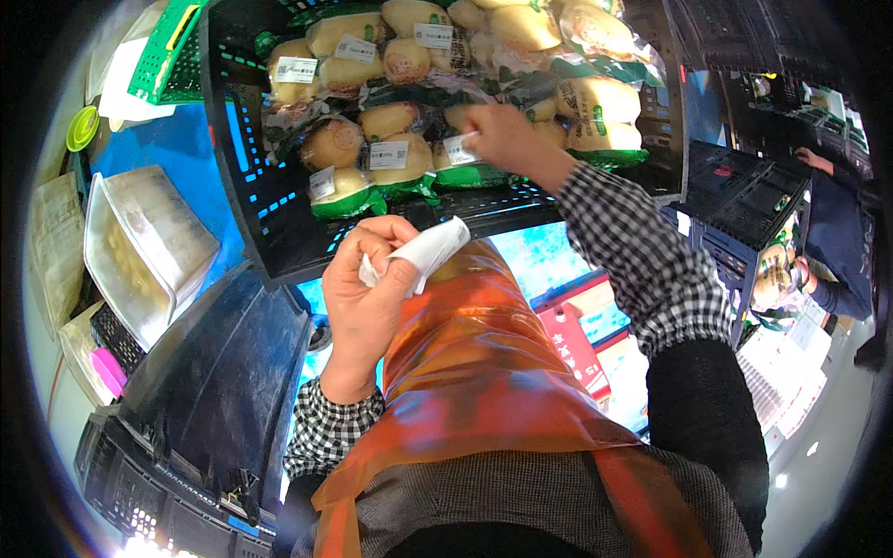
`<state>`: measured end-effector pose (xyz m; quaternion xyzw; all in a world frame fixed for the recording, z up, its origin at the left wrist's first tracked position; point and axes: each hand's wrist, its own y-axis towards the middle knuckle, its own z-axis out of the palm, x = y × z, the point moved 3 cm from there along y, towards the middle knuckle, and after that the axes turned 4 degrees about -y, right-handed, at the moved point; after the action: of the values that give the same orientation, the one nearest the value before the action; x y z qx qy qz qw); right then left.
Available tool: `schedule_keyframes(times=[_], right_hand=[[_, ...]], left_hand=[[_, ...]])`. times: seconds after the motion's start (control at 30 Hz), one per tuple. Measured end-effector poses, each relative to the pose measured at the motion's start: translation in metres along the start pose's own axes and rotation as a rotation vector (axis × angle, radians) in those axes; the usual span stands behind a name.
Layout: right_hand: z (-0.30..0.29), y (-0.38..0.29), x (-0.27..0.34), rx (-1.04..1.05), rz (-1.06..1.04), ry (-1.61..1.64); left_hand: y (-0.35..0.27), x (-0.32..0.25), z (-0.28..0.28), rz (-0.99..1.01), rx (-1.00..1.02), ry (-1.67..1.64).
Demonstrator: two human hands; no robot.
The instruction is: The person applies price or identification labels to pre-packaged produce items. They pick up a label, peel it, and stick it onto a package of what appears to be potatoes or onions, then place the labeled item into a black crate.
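A black plastic crate lies before me, filled with clear-and-green plastic packs of pale lotus roots. Several packs bear white printed labels. My right hand is over the front row, its fingers at the edge of a white label on one pack. Nearer my body, my left hand pinches a curled strip of white label paper between thumb and fingers. That strip sits just below the crate's near edge, above my orange apron.
On the left are a white tub, a green crate, a green bowl and a dark bin. A red carton lies below right. Farther right, a co-worker's hand is by packs beside stacked black crates.
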<state>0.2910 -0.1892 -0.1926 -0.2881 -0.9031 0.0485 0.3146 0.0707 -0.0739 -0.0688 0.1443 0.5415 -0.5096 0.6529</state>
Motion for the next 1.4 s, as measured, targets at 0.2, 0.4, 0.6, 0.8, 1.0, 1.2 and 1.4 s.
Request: schedule_keyframes(times=[0.2, 0.4, 0.6, 0.8, 1.0, 1.2, 1.4], right_hand=[[0.006, -0.005, 0.022, -0.084, -0.161, -0.451], [-0.067, -0.073, 0.089, 0.165, -0.11, 0.65], [-0.084, -0.114, 0.082, 0.127, 0.104, 0.804], [-0.076, -0.063, -0.037, -0.12, 0.291, 0.37], [-0.029, -0.035, -0.073, 0.104, 0.122, -0.35], [-0.079, -0.068, 0.014, 0.232, -0.005, 0.194], [-0.119, -0.126, 0.045, 0.106, 0.138, 0.835]], left_hand=[[-0.003, -0.002, 0.015, 0.007, 0.034, -0.075], [-0.006, 0.009, 0.004, 0.081, -0.092, 0.255], [-0.002, 0.015, 0.038, 0.15, -0.038, 0.349], [0.005, 0.018, 0.05, 0.118, 0.026, 0.395], [0.005, 0.026, 0.062, -0.047, 0.07, -0.041], [0.002, 0.018, 0.065, 0.021, -0.041, 0.246], [0.018, 0.023, 0.085, 0.155, 0.027, 0.313]])
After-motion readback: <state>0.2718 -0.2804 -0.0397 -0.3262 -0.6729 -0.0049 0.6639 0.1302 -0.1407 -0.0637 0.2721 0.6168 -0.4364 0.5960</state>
